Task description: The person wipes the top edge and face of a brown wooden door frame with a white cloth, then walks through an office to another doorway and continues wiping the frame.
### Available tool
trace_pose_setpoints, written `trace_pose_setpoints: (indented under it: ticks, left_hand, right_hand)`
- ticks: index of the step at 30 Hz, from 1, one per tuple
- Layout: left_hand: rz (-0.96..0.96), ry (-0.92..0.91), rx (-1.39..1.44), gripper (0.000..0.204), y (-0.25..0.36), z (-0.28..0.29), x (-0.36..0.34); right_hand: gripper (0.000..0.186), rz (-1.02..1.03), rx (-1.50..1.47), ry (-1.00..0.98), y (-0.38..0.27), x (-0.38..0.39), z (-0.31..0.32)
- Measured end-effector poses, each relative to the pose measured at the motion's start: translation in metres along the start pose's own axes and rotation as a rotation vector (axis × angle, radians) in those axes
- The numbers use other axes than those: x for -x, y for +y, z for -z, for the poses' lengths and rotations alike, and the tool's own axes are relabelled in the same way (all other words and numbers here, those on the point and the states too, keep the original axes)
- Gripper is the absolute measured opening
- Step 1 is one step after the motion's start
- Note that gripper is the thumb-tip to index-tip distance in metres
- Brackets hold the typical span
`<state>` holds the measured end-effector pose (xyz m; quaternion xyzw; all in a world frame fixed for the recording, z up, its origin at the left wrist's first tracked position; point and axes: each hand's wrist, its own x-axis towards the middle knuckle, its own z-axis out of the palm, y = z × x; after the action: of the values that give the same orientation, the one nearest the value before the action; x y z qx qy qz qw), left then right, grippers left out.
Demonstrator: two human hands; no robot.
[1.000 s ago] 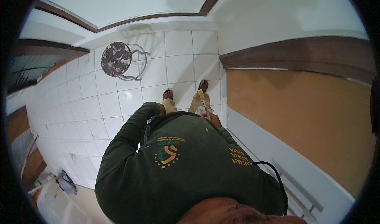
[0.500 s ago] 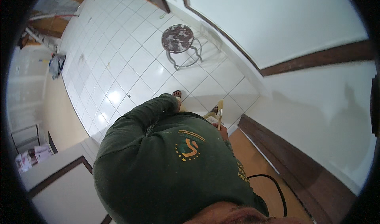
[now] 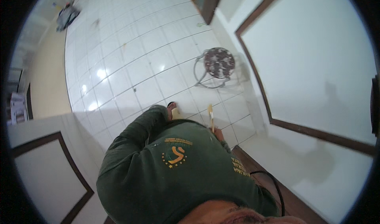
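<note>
A person in a dark green sweatshirt (image 3: 150, 172) stands on a white-tiled floor (image 3: 130, 81), a brush (image 3: 211, 115) held upward just right of the frame's center. The right hand (image 3: 218, 134), partly tucked behind the front of the garment, is closed around the brush's pale handle, with the yellowish bristles pointing toward the top of the frame and clear of the stool. The left hand (image 3: 169, 113) barely shows past its cuff, near center, and from here one cannot tell whether it is closed or holding anything. Just above it a foot in a black sandal (image 3: 171, 104) rests on the tiles.

A round stool (image 3: 219, 62), its dark seat blotched with white and its legs gray, stands right of upper center, near a white panel (image 3: 316, 53) edged in dark brown along the right of the frame. A black cable (image 3: 280, 190) curves from the person's shoulder at lower right. At upper left, a gray bundle (image 3: 68, 17) lies at the floor's edge; at lower left is another brown-edged panel (image 3: 43, 180), white like the first.
</note>
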<state>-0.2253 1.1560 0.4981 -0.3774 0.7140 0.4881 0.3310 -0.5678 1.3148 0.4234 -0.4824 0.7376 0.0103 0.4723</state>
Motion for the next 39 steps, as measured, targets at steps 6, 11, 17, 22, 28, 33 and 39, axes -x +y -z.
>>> trace_pose_setpoints:
  ticks: [6, 11, 17, 22, 28, 33, 39]
  left_hand:
    - [0.09, -0.051, 0.308, 0.037, -0.101, 0.0, 0.147]
    - [0.102, 0.016, 0.382, 0.036, -0.151, 0.014, 0.145]
    - [0.26, -0.006, 0.588, 0.038, -0.204, 0.078, 0.138]
    - [0.286, 0.024, 0.394, 0.038, -0.269, 0.203, 0.12]
    - [0.16, -0.018, 0.38, 0.039, -0.3, 0.339, 0.134]
    - [0.171, -0.078, 0.117, 0.04, -0.309, 0.462, 0.129]
    - [0.054, -0.292, -0.124, 0.039, -0.37, 0.564, 0.078]
  right_hand:
    - [0.034, 0.396, -0.247, -0.299, -0.216, -0.021, 0.004]
    - [0.038, 0.344, -0.09, -0.36, -0.31, -0.064, 0.014]
    - [0.039, 0.448, 0.035, -0.386, -0.399, -0.166, 0.011]
    - [0.038, 0.451, -0.005, -0.334, -0.485, -0.277, 0.027]
    - [0.029, 0.298, -0.09, -0.354, -0.521, -0.325, 0.082]
    - [0.03, 0.138, -0.38, -0.336, -0.544, -0.344, 0.106]
    - [0.03, -0.219, -0.594, -0.167, -0.612, -0.339, 0.11]
